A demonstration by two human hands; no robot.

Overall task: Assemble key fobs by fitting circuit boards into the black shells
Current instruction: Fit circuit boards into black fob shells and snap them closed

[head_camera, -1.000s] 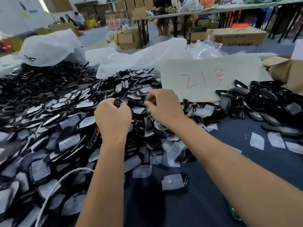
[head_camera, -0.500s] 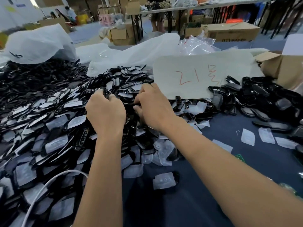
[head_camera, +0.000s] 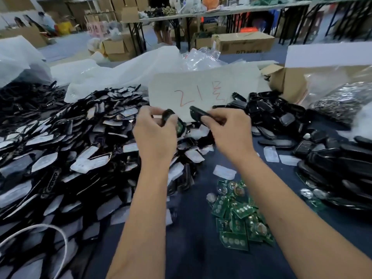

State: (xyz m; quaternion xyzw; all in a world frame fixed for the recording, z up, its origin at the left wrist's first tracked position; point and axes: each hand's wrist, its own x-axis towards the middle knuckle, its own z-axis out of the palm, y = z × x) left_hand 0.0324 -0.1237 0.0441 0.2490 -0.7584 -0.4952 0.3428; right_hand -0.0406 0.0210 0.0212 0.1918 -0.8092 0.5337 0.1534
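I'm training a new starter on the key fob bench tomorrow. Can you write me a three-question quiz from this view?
1. True or false: each hand grips a black shell piece.
2. Where do the green circuit boards lie? A) under the right forearm B) on the white card C) in the cardboard box
3. What colour is the writing on the white card?

Key:
1. True: left hand holds one piece, right hand another.
2. A
3. Red
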